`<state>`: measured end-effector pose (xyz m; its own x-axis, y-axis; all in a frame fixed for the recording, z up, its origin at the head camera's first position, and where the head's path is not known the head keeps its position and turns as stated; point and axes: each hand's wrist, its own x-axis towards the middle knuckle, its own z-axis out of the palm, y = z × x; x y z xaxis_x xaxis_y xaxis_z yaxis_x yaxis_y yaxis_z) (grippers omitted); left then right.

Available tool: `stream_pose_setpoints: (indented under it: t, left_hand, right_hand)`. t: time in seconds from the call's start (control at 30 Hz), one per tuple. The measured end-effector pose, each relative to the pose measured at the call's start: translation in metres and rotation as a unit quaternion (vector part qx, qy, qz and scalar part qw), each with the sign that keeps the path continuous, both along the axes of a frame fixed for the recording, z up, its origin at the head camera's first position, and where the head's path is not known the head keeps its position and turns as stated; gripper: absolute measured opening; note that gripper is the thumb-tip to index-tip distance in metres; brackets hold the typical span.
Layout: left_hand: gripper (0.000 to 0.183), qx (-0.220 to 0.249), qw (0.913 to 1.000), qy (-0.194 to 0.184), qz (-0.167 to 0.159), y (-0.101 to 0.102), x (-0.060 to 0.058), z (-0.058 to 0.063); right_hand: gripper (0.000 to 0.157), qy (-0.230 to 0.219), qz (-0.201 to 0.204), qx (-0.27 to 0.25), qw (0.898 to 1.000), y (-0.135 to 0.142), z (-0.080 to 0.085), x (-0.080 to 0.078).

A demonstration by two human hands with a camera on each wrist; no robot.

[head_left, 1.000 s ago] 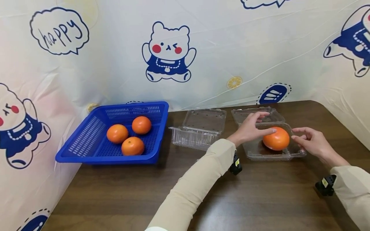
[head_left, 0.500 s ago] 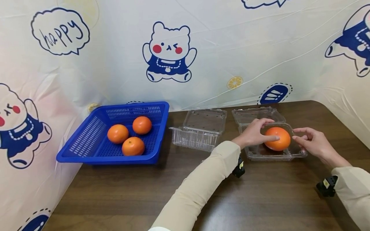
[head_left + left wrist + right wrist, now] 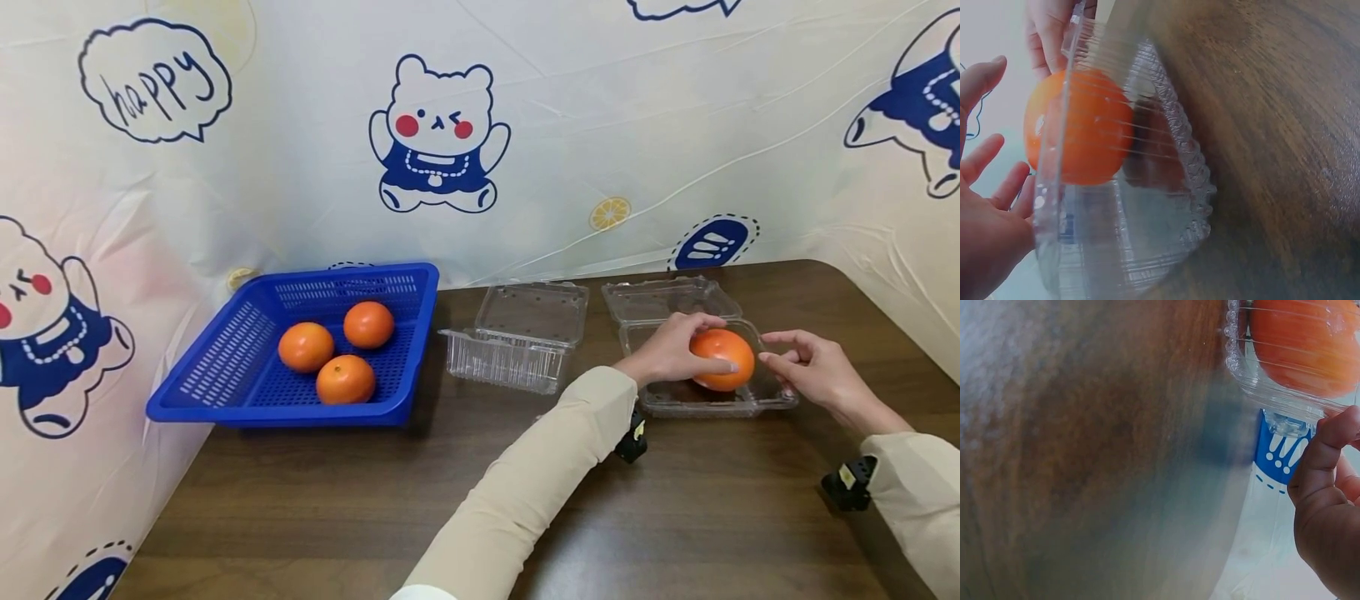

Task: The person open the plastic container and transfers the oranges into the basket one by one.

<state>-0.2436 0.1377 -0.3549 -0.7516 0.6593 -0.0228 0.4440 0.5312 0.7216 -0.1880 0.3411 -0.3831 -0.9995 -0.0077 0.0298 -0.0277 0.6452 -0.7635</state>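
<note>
A clear plastic clamshell box [image 3: 697, 409] lies with its lid folded back on the right of the table. One orange [image 3: 727, 348] sits inside, also seen through the box wall in the left wrist view. My left hand [image 3: 670, 350] reaches over the box's left side with relaxed fingers, thumb overlapping the orange in the head view. In the left wrist view its fingers [image 3: 990, 156] are spread beside the fruit. At the box's right edge, my right hand [image 3: 821, 375] pinches the rim; the right wrist view shows its thumb [image 3: 1335, 428] there.
To the left stands a blue perforated basket [image 3: 281, 414] with three oranges [image 3: 345, 380] in it. A second clear clamshell box [image 3: 506, 362], lid folded back, lies between basket and hands. Behind the brown table [image 3: 360, 508] hangs a printed cloth [image 3: 555, 142].
My left hand has moved right, closer around the orange. The orange has shifted slightly to the right within the box. My right hand stays at the box's rim.
</note>
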Motion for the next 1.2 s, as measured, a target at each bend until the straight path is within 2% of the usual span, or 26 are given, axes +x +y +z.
stream_pose_setpoints:
  t: [0.2, 0.53, 0.9, 1.2]
  left_hand:
    - [0.056, -0.032, 0.9993, 0.019, 0.009, 0.003, -0.001, -0.001]
    - [0.055, -0.057, 0.9980, 0.016, 0.021, 0.010, -0.005, 0.004]
    - [0.049, -0.055, 0.9983, 0.005, 0.016, 0.012, -0.006, 0.003]
    - [0.044, -0.080, 0.9963, 0.029, 0.008, 0.014, -0.006, 0.001]
  right_hand:
    - [0.046, -0.011, 0.000, 0.001, 1.000, 0.000, 0.000, 0.000]
    - [0.045, -0.012, 0.000, -0.003, 1.000, 0.000, 0.001, 0.000]
    - [0.046, -0.017, 0.001, -0.001, 1.000, 0.000, 0.001, 0.000]
    - [0.046, -0.017, 0.000, -0.003, 1.000, -0.001, 0.002, 0.000]
